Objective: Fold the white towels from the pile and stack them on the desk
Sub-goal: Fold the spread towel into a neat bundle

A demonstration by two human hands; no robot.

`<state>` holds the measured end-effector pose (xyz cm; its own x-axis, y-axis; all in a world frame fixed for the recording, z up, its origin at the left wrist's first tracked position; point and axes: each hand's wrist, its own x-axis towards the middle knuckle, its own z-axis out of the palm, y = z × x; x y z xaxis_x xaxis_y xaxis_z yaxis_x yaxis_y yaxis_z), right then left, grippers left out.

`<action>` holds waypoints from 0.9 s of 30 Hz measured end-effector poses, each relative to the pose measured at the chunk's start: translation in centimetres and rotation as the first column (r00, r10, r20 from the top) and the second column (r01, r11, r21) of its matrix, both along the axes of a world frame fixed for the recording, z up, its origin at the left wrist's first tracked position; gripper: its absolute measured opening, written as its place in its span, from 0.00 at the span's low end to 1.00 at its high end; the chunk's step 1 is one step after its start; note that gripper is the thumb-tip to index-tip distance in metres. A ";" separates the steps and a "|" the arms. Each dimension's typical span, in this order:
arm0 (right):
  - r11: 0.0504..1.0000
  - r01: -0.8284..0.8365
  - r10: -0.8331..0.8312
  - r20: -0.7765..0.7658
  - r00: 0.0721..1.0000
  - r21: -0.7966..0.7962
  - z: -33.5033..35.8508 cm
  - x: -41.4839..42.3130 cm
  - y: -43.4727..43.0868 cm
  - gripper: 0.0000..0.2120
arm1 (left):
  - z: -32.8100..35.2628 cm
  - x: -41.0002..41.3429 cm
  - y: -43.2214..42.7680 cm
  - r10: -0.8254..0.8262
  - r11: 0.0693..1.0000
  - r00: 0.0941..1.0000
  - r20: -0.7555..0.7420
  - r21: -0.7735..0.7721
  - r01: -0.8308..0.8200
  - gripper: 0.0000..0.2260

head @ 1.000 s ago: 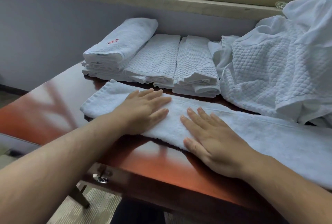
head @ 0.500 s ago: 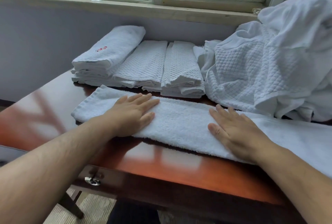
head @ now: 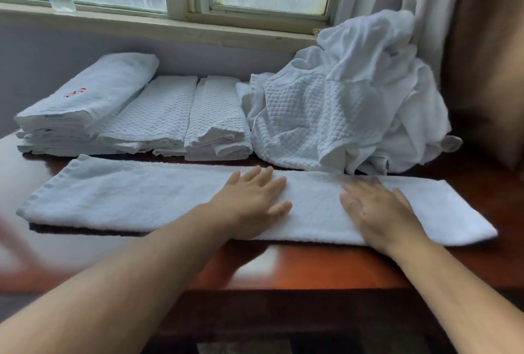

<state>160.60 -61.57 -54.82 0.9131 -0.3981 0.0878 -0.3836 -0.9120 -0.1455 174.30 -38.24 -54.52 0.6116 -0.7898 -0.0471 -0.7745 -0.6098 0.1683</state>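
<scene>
White terry is lying under flat, straight fingers (head: pixel 272 183): the left hand (head: pixel 252 206) and right hand (head: pixel 380 211) are both pressing palm-down on the long folded towel (head: pixel 127 194), gripping nothing. The step looks like smoothing the lengthwise fold; the next move probably calls for pinching 1 end and bringing it over to the other. The towel is lying as a narrow band along the table (head: pixel 312 268) front, edges fairly even. Behind it, 3 folded stacks (head: pixel 170 115) are sitting left of the unfolded pile (head: pixel 354 104).
</scene>
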 end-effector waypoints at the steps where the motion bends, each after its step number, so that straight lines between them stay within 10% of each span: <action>1: 0.991 0.131 -0.131 -0.022 0.991 -0.016 -0.2 -0.8 -1.8 0.29 | -0.1 -0.3 -1.1 -0.023 1.000 1.000 0.017 0.000 0.023 0.30; 9: 0.682 0.704 -0.731 0.173 0.660 0.198 0.0 -4.7 -5.9 0.31 | -1.1 -0.5 -2.6 -0.018 1.000 0.997 0.069 0.012 0.017 0.32; 15: 0.660 0.355 -0.751 0.582 0.311 0.662 0.1 -5.5 -2.7 0.30 | -1.4 -0.6 -2.5 -0.009 1.000 0.997 0.078 -0.012 0.010 0.37; 19: 0.326 -0.048 -0.945 0.326 -0.021 0.944 0.7 -6.4 -1.9 0.31 | -1.5 -0.7 -2.3 -0.012 1.000 0.997 0.076 -0.023 0.014 0.39; 23: 0.004 -0.344 -0.985 0.064 0.163 0.939 1.9 -6.7 -2.1 0.10 | -1.4 -1.0 -2.1 -0.021 1.000 0.996 0.083 -0.010 0.022 0.38; 27: -0.166 -0.306 -0.938 -0.054 0.343 0.937 2.7 -4.8 -2.0 0.14 | -1.8 -1.8 -1.6 -0.041 0.999 0.997 0.073 -0.014 0.042 0.39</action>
